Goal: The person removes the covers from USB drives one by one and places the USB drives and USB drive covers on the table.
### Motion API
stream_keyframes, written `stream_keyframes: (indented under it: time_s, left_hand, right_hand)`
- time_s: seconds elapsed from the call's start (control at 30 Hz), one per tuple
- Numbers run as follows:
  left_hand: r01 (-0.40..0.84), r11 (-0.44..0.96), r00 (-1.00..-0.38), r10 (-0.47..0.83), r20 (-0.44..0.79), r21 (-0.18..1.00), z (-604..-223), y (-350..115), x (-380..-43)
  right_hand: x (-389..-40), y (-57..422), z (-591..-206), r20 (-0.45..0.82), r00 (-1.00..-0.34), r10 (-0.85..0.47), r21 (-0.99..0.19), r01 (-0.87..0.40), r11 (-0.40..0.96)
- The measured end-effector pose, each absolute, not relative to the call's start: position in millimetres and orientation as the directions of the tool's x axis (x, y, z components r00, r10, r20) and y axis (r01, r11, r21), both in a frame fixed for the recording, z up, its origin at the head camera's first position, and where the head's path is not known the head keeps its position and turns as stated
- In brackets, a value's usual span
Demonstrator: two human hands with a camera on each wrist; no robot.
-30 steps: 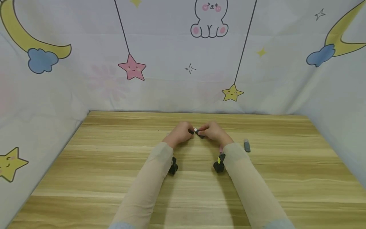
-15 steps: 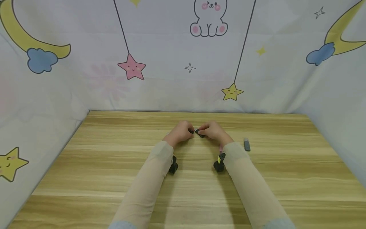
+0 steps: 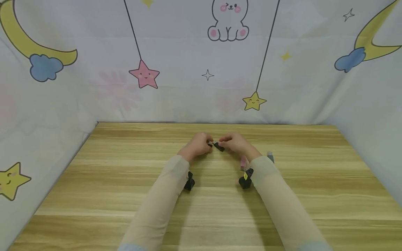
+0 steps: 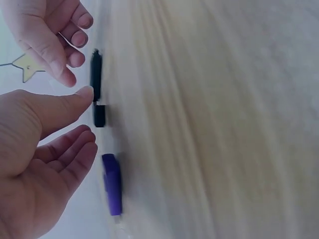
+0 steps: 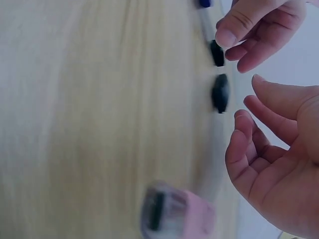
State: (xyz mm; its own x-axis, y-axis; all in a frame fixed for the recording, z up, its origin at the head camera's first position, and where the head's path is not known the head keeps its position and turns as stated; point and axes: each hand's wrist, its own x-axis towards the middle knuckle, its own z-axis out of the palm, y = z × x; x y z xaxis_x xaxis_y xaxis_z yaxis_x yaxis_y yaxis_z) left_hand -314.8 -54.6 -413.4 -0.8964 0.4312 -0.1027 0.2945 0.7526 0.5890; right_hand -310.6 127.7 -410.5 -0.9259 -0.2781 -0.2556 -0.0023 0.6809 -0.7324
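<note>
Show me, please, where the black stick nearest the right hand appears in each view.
Head: black stick, just below and right of centre.
Left wrist: black stick, upper left.
Right wrist: black stick, right of centre, upper half.
Shared landmark: left hand, left of centre, lower left and upper right, respectively.

Curtained-off workspace; cartoon cloth [image 3: 185,101] round wood-grain tabletop [image 3: 216,212]

Black plastic stick [image 3: 219,146], wooden tabletop [image 3: 216,212], cloth backdrop [image 3: 182,42]

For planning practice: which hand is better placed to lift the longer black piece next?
Probably the right hand: it holds nothing and is nearest the longer black piece, while the left hand is by the shorter piece.
</note>
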Motion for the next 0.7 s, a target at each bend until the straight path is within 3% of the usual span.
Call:
stream_keyframes:
  time_s: [0.37,0.7]
  left_hand:
    - [0.375,0.703,-0.885,0.465,0.009,0.605,-394,-46,-302]
    - [0.532,0.619,-0.806,0.579,0.122,0.577,-383,-19,-280]
  right_hand:
    - [-295,160,-386,-0.148,-0.919,-0.366,-0.784,-0.117,0.610]
    - [-263,191,-371,-0.011,-0.915,-0.404,-0.764,-0.253,0.593]
